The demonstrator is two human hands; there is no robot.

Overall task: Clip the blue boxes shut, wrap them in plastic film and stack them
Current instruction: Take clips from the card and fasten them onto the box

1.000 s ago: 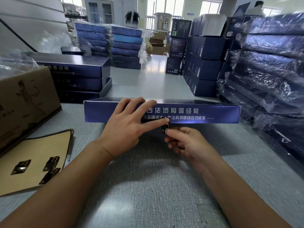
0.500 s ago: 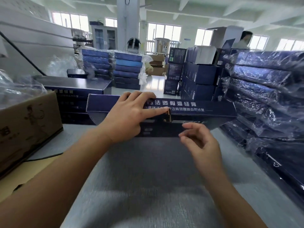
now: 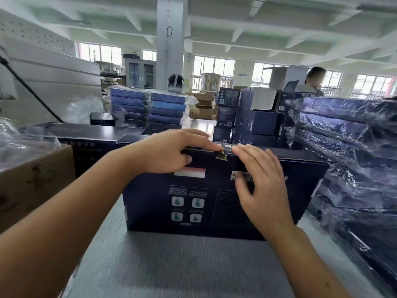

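A dark blue box (image 3: 214,211) stands on its long edge on the grey table (image 3: 182,265), its printed underside facing me. A small black-and-gold clip (image 3: 222,154) sits over the middle of its top edge. My left hand (image 3: 169,151) holds that top edge just left of the clip, fingers across the top and thumb on the near face. My right hand (image 3: 262,186) lies flat on the near face, its straight fingertips reaching the top edge right beside the clip.
Film-wrapped blue boxes (image 3: 354,147) are stacked high along the right. Unwrapped blue boxes (image 3: 86,134) and a cardboard carton (image 3: 32,179) stand at the left. More stacks (image 3: 148,108) fill the back, where a person (image 3: 314,80) stands.
The box has been tipped from lying flat up onto its edge. My right hand let go of the clip and now lies flat on the box. My view has lifted.
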